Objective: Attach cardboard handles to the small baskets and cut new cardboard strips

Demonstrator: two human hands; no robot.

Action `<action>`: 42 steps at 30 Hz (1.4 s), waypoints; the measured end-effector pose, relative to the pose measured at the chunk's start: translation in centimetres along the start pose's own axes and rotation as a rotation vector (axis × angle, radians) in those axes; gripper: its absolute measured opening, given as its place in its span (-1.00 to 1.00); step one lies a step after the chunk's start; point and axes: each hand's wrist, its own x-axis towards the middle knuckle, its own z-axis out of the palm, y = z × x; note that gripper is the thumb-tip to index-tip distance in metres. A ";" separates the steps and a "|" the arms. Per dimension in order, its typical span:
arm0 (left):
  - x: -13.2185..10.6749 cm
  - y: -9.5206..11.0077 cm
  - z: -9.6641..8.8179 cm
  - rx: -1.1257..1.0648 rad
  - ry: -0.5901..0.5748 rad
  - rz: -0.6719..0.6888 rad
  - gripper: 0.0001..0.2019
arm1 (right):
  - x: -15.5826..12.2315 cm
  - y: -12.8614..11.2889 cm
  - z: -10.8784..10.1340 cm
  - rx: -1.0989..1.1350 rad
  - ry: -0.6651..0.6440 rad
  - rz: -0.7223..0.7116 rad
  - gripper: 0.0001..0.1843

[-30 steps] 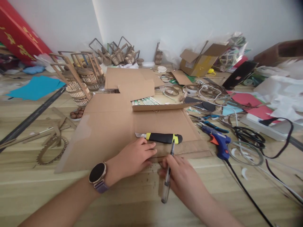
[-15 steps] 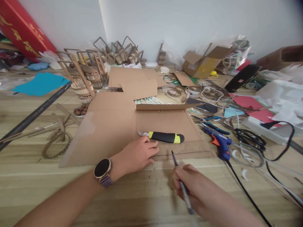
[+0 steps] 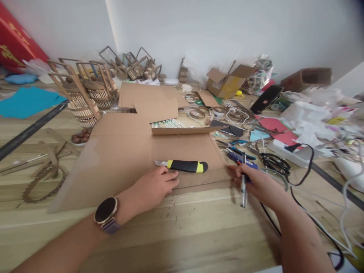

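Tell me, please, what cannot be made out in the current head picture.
All in the head view:
Glue gun: handle hidden behind the right hand, which holds a pen.
Cardboard: the patch under the left hand, covered by it.
Box: inside hidden by its walls and flaps.
Red board: cut off by the left edge.
Brown balls: too small to identify.
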 end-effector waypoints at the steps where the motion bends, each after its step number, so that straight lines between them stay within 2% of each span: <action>1: 0.0 0.0 0.0 0.003 0.005 0.005 -0.68 | -0.1 0.0 0.2 0.006 0.000 -0.005 -0.90; 5: -0.2 -0.1 0.2 0.009 0.016 0.021 -0.60 | -0.4 0.1 0.4 0.025 0.021 -0.023 -0.91; 12: -0.2 0.0 0.2 0.094 -0.018 0.021 -0.62 | -0.5 0.5 0.7 0.004 0.063 -0.042 -0.92; 18: -0.2 0.4 0.4 0.140 -0.061 0.010 -0.57 | -1.3 1.5 1.5 -0.093 0.147 -0.028 -0.94; 22: -0.3 0.4 0.3 0.123 -0.042 0.025 -0.57 | -1.5 1.8 1.8 -0.151 0.181 -0.030 -0.94; 25: -0.3 0.2 -0.1 0.102 -0.048 0.031 -0.63 | -1.6 1.9 1.9 -0.170 0.177 -0.053 -0.91; 30: -0.1 -0.3 -1.0 0.055 -0.114 0.027 -0.84 | -1.6 2.1 2.2 -0.186 0.188 -0.062 -0.91; 33: -0.1 -0.1 -1.9 0.028 -0.160 -0.047 -0.87 | -1.6 2.4 2.4 -0.182 0.197 -0.068 -0.90; 36: 0.0 0.3 -2.5 0.010 -0.220 -0.152 -0.80 | -1.7 2.4 2.5 -0.182 0.205 -0.070 -0.90; 42: 0.1 0.5 -2.8 -0.014 -0.243 -0.177 -0.79 | -1.8 2.3 2.4 -0.191 0.196 -0.066 -0.93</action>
